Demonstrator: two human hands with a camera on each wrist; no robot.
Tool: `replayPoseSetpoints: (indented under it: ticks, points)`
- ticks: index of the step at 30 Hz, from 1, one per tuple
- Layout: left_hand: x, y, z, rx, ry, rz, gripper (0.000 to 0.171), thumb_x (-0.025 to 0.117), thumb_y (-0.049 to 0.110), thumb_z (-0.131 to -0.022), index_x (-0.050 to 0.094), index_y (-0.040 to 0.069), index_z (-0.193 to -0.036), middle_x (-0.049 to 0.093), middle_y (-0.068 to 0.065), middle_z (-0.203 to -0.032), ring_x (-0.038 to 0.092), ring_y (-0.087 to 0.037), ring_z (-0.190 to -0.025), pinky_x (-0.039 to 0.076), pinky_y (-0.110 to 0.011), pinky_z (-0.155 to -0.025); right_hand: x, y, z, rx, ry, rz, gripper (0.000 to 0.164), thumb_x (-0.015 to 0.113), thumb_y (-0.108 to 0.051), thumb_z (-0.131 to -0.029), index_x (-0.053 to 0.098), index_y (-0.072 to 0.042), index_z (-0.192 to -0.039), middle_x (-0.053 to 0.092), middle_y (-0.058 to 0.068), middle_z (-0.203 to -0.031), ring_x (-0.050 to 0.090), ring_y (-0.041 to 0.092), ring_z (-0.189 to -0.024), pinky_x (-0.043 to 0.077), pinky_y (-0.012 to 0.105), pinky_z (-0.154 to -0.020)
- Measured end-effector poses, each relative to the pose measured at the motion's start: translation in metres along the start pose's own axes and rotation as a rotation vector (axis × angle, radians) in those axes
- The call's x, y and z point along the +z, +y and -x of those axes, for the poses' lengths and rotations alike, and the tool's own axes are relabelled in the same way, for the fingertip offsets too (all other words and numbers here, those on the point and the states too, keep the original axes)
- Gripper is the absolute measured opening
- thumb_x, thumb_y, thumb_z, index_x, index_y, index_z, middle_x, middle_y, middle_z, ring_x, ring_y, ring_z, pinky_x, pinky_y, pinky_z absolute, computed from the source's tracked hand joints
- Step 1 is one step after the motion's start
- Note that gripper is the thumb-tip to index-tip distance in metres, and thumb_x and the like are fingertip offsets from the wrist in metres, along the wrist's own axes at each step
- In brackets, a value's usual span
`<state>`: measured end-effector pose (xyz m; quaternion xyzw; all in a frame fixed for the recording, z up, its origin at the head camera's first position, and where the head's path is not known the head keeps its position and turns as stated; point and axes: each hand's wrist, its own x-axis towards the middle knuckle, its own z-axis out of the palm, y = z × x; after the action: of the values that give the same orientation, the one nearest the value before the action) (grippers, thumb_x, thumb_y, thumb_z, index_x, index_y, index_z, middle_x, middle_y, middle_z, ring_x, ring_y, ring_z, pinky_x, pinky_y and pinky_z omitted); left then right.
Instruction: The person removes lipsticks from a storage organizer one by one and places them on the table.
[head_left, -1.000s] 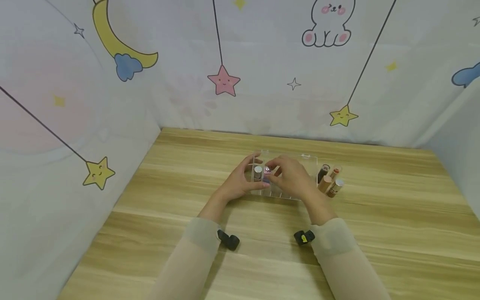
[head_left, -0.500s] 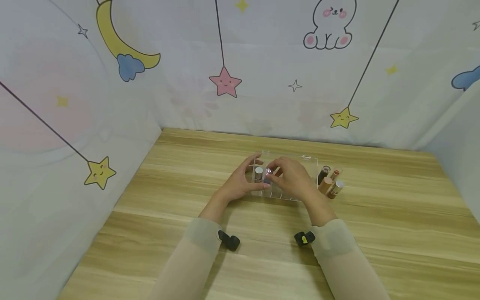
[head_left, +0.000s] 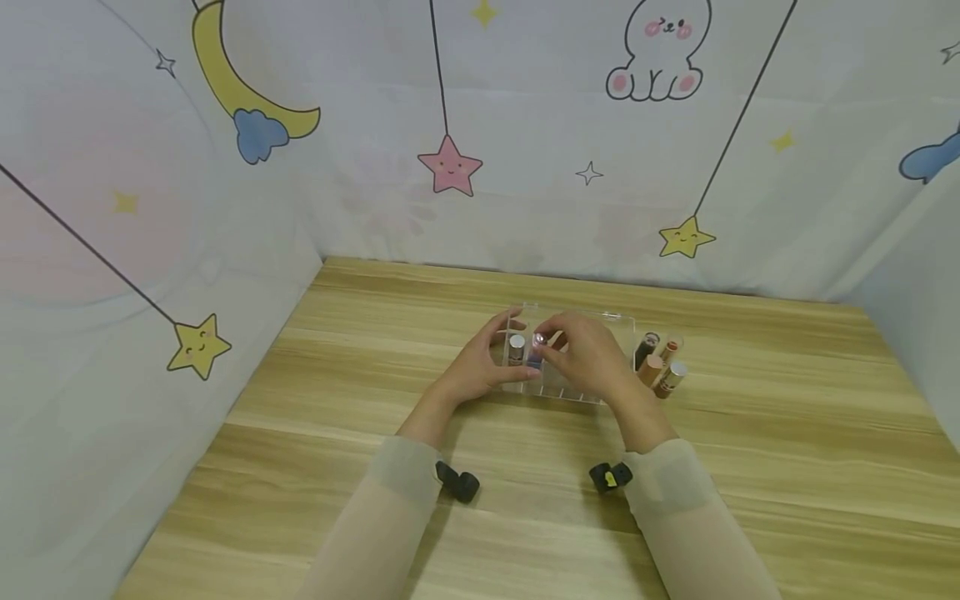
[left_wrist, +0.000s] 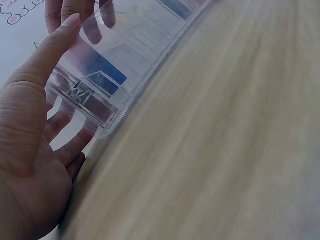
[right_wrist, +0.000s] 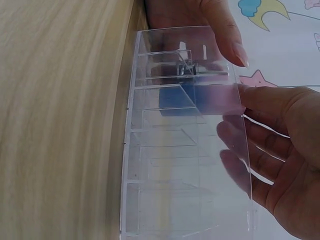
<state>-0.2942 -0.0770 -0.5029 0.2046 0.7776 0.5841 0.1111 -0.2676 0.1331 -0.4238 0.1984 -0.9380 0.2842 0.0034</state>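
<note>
A clear plastic lipstick organizer, split into several slots, stands on the table. My left hand grips its left end, thumb along the front and fingers behind. Thumb and fingers of my right hand pinch the top of a pink-and-blue lipstick tube. This tube is upright, its blue lower part down in a slot. Beside it, in the leftmost slot, a silver-capped lipstick stands upright. The right wrist view shows the tube's base through the clear wall; whether it touches the slot floor I cannot tell.
Right of the organizer several lipsticks stand close together: a black one, a red one with a clear cap, a copper-coloured one and a silver-capped one. A patterned cloth hangs behind the wooden table.
Hardly anything differs. The pinched lipstick tube has shifted very slightly to the right within its slot; my left hand and the organizer stay in place.
</note>
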Motion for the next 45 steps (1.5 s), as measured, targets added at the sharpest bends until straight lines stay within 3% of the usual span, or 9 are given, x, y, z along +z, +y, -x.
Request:
replayPoseSetpoints:
  ticks: [13, 27, 45]
  points:
    - [-0.001, -0.002, -0.001, -0.008, 0.002, 0.007, 0.095, 0.089, 0.032, -0.084, 0.031, 0.045, -0.158, 0.049, 0.007, -0.152, 0.042, -0.024, -0.148, 0.029, -0.063, -0.121, -0.013, -0.007, 0.003, 0.002, 0.01, -0.003, 0.03, 0.072, -0.027, -0.1, 0.072, -0.01, -0.125, 0.075, 0.007, -0.116, 0.073, 0.025, -0.099, 0.059, 0.048, -0.083]
    - [-0.001, -0.002, -0.002, 0.005, 0.009, -0.014, 0.099, 0.09, 0.038, -0.081, 0.03, 0.042, -0.16, 0.05, 0.008, -0.152, 0.043, -0.025, -0.148, 0.032, -0.063, -0.12, -0.026, -0.011, 0.009, -0.028, 0.057, -0.015, 0.032, 0.07, -0.029, -0.101, 0.072, -0.011, -0.127, 0.073, 0.007, -0.122, 0.072, 0.024, -0.102, 0.06, 0.044, -0.079]
    - [0.001, -0.002, -0.002, 0.005, 0.003, -0.018, 0.101, 0.09, 0.03, -0.083, 0.029, 0.031, -0.163, 0.049, 0.001, -0.154, 0.043, -0.028, -0.148, 0.033, -0.063, -0.119, -0.035, 0.004, 0.024, -0.003, 0.107, -0.028, 0.032, 0.071, -0.025, -0.101, 0.071, -0.009, -0.129, 0.073, 0.008, -0.121, 0.071, 0.026, -0.1, 0.06, 0.046, -0.083]
